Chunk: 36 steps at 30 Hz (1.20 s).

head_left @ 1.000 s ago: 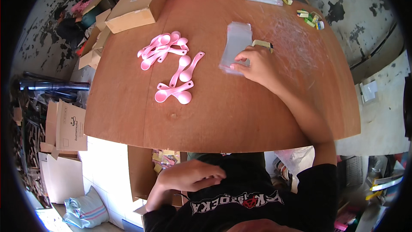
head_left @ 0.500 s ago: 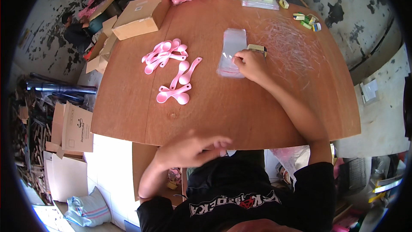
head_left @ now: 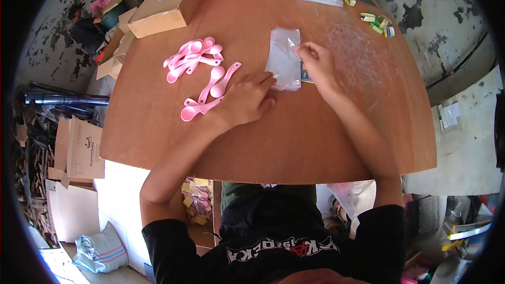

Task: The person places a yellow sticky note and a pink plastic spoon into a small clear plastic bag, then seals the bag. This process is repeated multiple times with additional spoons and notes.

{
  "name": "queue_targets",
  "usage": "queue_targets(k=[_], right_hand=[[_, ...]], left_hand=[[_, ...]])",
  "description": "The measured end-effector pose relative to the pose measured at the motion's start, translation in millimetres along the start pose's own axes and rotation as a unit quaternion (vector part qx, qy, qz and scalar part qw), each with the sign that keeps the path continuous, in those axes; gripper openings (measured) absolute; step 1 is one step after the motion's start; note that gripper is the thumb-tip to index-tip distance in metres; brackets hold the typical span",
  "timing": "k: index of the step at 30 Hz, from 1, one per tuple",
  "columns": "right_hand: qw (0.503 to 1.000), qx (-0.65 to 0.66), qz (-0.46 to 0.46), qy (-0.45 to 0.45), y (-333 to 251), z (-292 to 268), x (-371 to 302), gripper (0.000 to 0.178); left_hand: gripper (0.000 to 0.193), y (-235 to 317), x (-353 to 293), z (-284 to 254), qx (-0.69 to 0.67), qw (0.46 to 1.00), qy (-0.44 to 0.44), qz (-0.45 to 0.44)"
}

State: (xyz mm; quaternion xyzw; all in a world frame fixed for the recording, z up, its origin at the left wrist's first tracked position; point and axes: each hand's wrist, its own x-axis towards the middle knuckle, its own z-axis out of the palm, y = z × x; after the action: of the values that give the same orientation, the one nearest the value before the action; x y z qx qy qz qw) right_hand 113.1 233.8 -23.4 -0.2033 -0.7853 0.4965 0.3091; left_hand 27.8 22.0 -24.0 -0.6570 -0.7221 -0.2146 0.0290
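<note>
At the right edge of the clear bags (head_left: 284,63), curled the right hand (head_left: 317,63); could not tell if pinching one. Rested the loose left hand (head_left: 247,97) on the left edge, likely to stop slipping. Had pink spoons (head_left: 217,73) nearby on the worktop (head_left: 284,147), perhaps for reach.
</note>
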Motion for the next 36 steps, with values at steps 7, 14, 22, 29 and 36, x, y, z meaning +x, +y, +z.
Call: queue_targets(k=[7, 14, 22, 29, 36], right_hand=[[0.984, 0.116, 0.067, -0.118, -29.3, 17.0, -28.8, 0.021], [0.986, 0.108, 0.025, -0.123, -55.4, 7.6, -27.0, 0.016], [0.986, 0.161, -0.016, -0.038, -61.9, -13.3, -22.7, 0.019], [0.963, 0.198, -0.013, -0.184, -85.2, 10.2, -54.7, 0.024], [0.960, -0.153, -0.148, -0.181, -54.3, -35.1, -32.9, 0.027]], left_hand=[[0.060, 12.7, 18.3, -1.9, -0.146, 0.969, 0.199, -0.019], [0.054, 5.2, 24.4, -7.3, -0.286, 0.926, 0.217, -0.116], [0.066, -8.7, 15.3, 6.0, -0.228, 0.848, 0.392, -0.274], [0.060, 5.7, 14.7, -12.8, -0.344, 0.892, 0.293, -0.006], [0.034, -7.0, -3.0, -32.9, -0.613, 0.694, 0.294, -0.237]])
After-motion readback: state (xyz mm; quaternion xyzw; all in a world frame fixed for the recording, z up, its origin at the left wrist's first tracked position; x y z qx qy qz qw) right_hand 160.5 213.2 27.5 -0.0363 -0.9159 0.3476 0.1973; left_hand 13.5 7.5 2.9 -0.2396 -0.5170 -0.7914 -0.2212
